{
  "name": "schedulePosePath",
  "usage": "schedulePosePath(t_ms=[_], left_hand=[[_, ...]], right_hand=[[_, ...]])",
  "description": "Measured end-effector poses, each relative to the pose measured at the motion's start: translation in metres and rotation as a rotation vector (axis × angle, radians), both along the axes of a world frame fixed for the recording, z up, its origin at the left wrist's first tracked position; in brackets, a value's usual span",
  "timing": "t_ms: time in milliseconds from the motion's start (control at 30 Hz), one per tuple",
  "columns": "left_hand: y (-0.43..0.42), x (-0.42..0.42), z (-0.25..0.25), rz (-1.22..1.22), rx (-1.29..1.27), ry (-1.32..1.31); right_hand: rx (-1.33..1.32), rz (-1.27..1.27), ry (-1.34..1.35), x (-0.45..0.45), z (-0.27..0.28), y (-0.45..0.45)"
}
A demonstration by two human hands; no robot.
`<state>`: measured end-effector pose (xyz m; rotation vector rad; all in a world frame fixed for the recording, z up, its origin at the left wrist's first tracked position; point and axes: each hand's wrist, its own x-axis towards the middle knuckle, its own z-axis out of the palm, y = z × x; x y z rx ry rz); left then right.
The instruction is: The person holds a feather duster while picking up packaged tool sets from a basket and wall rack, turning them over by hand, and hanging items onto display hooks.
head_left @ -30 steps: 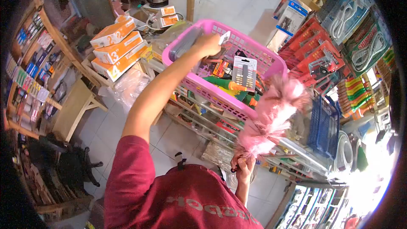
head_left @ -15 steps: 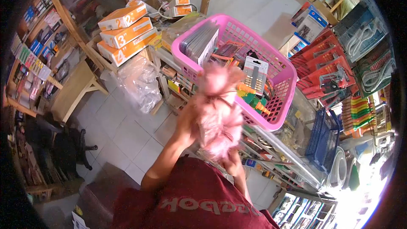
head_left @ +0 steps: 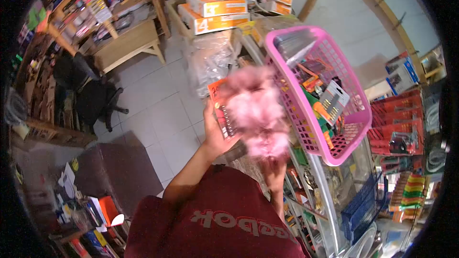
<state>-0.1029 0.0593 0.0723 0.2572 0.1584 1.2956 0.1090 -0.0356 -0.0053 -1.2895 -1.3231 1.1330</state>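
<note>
My left hand [head_left: 217,131] holds an orange-and-black package [head_left: 221,110] by its lower left side, with a row of small metal pieces on it. Gripped low by my right hand [head_left: 273,166] is a fluffy pink duster [head_left: 258,110], blurred, its fibres against the package's right side. Right of the duster, a pink basket [head_left: 366,110] sits on the glass counter. Inside it lie a bit card [head_left: 334,100], green-and-orange tools [head_left: 321,111] and flat clear packs [head_left: 299,45].
Orange-and-white boxes [head_left: 217,7] are stacked behind, above clear plastic bags [head_left: 210,59]. A blue basket [head_left: 361,210] stands at the lower right, near hanging red packs [head_left: 397,119]. To the left are a wooden bench [head_left: 129,43], a black chair [head_left: 98,95] and a brown box [head_left: 119,177].
The view has turned left. My left hand has left the pink basket and now holds the package up beside the duster. My right hand has brought the duster left, against the package.
</note>
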Motion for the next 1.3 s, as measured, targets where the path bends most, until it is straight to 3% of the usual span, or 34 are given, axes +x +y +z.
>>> schedulePosePath(t_ms=[33,67,100,167,267,367,500,533,567,600,633,667,733,833,867,933,1033,1067,1100,1200,1267,1300], left_hand=[[0.005,-0.001,0.012,-0.079,0.152,-0.305],[0.002,0.003,0.027,-0.030,0.211,-0.003],[0.002,0.001,0.027,-0.031,0.218,-0.016],[0.003,0.001,0.026,-0.050,0.235,-0.044],[0.001,0.010,0.033,-0.033,0.180,-0.048],[0.002,0.014,0.033,-0.045,0.244,0.018],[0.008,0.015,0.006,-0.194,0.293,-0.030],[0.006,0.013,0.002,-0.204,0.105,-0.056],[0.007,0.015,0.001,-0.137,0.082,0.255],[0.011,0.011,-0.011,-0.277,0.123,0.073],[0.013,0.006,-0.024,-0.416,0.153,-0.110],[0.013,0.014,0.014,-0.484,0.338,0.052],[0.012,0.015,0.016,-0.490,0.307,0.035],[0.012,0.011,0.027,-0.503,0.315,0.096],[0.012,0.010,0.028,-0.500,0.320,0.115],[0.010,0.007,0.012,-0.530,0.176,-0.231],[0.015,0.000,0.017,-0.321,0.361,0.559],[0.013,0.004,0.029,-0.466,0.315,0.365],[0.013,0.007,0.039,-0.604,0.267,0.168],[0.017,0.004,0.037,-0.592,0.227,0.192],[0.017,0.003,0.041,-0.585,0.186,0.158],[0.016,0.003,0.041,-0.559,0.184,0.095]], right_hand=[[0.064,-0.173,0.200,-0.004,-0.010,0.002],[-0.005,-0.135,0.185,0.002,-0.009,-0.002],[-0.071,-0.103,0.169,0.005,0.002,-0.003],[-0.083,0.080,-0.272,0.024,-0.017,-0.005],[0.122,0.114,-0.318,-0.003,0.025,0.001],[-0.018,-0.195,0.051,0.012,-0.036,-0.008],[-0.104,-0.273,0.278,0.029,-0.053,-0.032],[-0.020,-0.269,0.116,0.030,-0.039,-0.024],[0.064,-0.279,-0.054,0.031,-0.026,-0.017],[0.146,-0.303,-0.219,0.032,-0.012,-0.009],[0.000,-0.317,-0.474,0.044,0.007,-0.003],[-0.042,-0.404,-0.409,0.047,0.015,-0.002],[0.029,-0.571,-0.390,0.032,0.044,-0.003],[0.049,-0.361,-0.350,0.045,0.026,-0.016],[0.097,-0.435,-0.190,0.036,0.021,-0.018],[0.200,-0.569,0.120,0.018,0.014,-0.019],[0.008,-0.377,-0.372,0.037,0.039,-0.015],[-0.136,-0.365,-0.490,0.045,0.040,-0.014],[-0.072,-0.452,-0.293,0.032,0.073,-0.009],[0.057,-0.536,-0.330,0.041,0.036,-0.011],[0.192,-0.537,-0.155,0.035,0.017,-0.014],[0.139,-0.472,-0.169,0.032,0.008,-0.013]])
